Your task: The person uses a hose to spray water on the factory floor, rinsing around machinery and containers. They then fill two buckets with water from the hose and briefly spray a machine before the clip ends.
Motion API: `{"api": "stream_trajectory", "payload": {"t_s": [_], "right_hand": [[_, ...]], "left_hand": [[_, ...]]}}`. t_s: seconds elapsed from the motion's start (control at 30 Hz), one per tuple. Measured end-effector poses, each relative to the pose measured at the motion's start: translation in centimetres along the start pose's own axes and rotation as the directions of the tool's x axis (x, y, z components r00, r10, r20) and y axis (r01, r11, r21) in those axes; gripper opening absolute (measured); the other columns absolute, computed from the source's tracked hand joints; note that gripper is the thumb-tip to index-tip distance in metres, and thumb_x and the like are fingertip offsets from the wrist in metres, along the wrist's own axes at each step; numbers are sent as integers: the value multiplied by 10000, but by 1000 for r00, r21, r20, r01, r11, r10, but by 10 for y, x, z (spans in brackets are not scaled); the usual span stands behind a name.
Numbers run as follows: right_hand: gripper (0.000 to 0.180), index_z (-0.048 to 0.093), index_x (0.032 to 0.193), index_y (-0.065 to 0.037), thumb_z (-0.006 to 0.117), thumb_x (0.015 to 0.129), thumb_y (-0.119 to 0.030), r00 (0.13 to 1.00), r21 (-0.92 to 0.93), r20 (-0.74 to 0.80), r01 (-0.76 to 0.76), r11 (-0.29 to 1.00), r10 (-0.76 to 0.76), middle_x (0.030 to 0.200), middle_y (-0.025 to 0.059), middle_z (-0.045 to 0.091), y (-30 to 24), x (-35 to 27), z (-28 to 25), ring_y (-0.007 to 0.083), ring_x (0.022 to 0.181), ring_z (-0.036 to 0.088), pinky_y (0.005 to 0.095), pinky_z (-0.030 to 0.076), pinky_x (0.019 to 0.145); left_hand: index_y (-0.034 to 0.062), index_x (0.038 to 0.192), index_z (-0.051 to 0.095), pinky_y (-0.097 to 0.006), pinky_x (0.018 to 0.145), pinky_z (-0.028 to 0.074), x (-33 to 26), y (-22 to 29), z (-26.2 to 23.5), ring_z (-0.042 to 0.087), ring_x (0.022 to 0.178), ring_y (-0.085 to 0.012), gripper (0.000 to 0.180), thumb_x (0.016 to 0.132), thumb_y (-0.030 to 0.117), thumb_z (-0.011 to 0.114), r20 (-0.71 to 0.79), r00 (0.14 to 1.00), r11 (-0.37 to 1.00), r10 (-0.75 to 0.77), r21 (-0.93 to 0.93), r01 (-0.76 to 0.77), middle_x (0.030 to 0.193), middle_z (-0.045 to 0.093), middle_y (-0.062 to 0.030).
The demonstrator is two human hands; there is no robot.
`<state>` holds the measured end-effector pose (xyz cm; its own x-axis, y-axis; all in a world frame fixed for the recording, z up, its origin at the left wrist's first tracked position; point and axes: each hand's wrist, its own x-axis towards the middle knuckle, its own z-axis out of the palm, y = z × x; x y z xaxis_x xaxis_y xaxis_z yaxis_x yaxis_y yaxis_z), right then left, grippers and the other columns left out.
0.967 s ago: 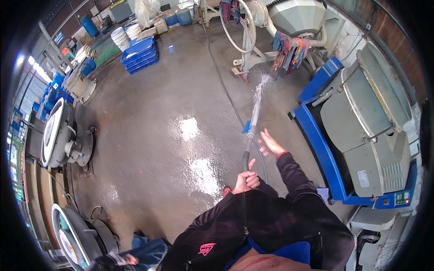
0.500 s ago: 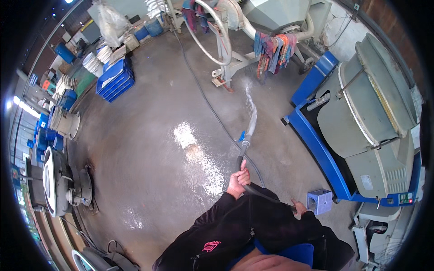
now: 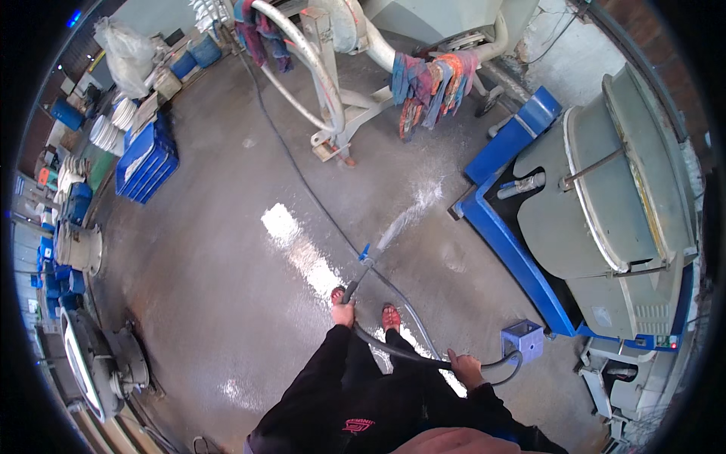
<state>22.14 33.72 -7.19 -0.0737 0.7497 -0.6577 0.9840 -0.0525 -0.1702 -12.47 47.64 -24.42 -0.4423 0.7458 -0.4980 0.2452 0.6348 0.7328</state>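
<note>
My left hand [image 3: 343,313] is closed around the black water hose [image 3: 401,352], lower centre of the frame; my right hand [image 3: 466,370] clamps it farther right. Probably flexible, slippery: best held behind the blue-levered valve [image 3: 367,262].

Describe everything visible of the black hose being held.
The long, black, rubber-looking hose bends between the left grip and right grip, both closed around it. Its front end, angled forward-right, has a greyish fitting with a blue lever and sprays water. Behind the right grip, it curls by a boxy purple plastic stool; contact is unclear.
</note>
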Motion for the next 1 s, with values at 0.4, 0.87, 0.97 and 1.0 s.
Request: {"api": "stream_trajectory", "payload": {"t_s": [0.4, 0.87, 0.97, 1.0], "right_hand": [[462, 655, 619, -79, 443, 858, -413, 983, -25, -145, -117, 993, 112, 600, 162, 609, -180, 109, -116, 342, 562, 607, 439, 469, 537], [418, 610, 488, -70, 533, 792, -348, 936, -147, -260, 203, 968, -236, 470, 129, 543, -211, 223, -244, 305, 497, 573, 393, 449, 566], [360, 603, 499, -50, 556, 768, -285, 889, -147, -333, 280, 949, -314, 500, 127, 557, -182, 231, -233, 301, 503, 562, 395, 436, 592], [345, 602, 501, -49, 559, 765, -268, 896, -135, -335, 259, 956, -290, 509, 129, 561, -167, 236, -221, 298, 514, 563, 391, 431, 616]], "left_hand": [[-39, 857, 599, -413, 647, 507, 174, -24, -28, 637, 640, -323, 375, 779, 326, 565, 204, 975, 910, -82, 414, -10, 630, 616, -191], [-72, 984, 542, -463, 769, 456, 156, -75, -12, 580, 876, -427, 408, 777, 279, 554, 242, 878, 909, -413, 164, 383, 869, 597, -294], [-38, 993, 544, -460, 758, 455, 148, -70, -12, 587, 869, -410, 360, 773, 247, 565, 234, 923, 950, -305, 137, 280, 843, 606, -275], [-28, 998, 546, -458, 756, 456, 147, -67, -14, 589, 870, -406, 352, 771, 240, 569, 215, 944, 961, -251, 173, 216, 845, 607, -271]]}}
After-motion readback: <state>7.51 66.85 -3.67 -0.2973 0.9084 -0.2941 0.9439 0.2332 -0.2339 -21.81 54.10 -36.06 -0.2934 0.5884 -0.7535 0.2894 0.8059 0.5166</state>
